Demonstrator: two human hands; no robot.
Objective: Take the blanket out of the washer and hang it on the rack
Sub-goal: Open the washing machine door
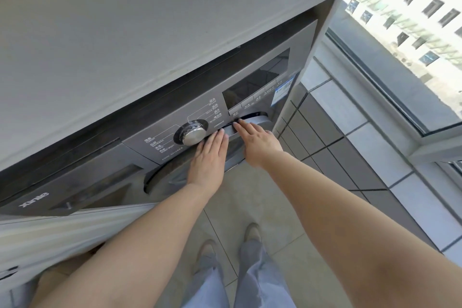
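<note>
Both hands are laid flat, fingers extended, grasping nothing: left hand (pixel 208 157) and right hand (pixel 257 144) are pressed on the washer (pixel 155 130) door rim.

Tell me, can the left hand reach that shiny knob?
Probably yes. The left hand lies flat on the washer front, fingertips right beside the knob, and nothing sits between them. The right hand is off to the side, at the door edge.

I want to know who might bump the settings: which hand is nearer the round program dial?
Left. The left hand lies just below the dial, fingertips almost at its rim; the right hand is farther right, at the door's top edge.
</note>
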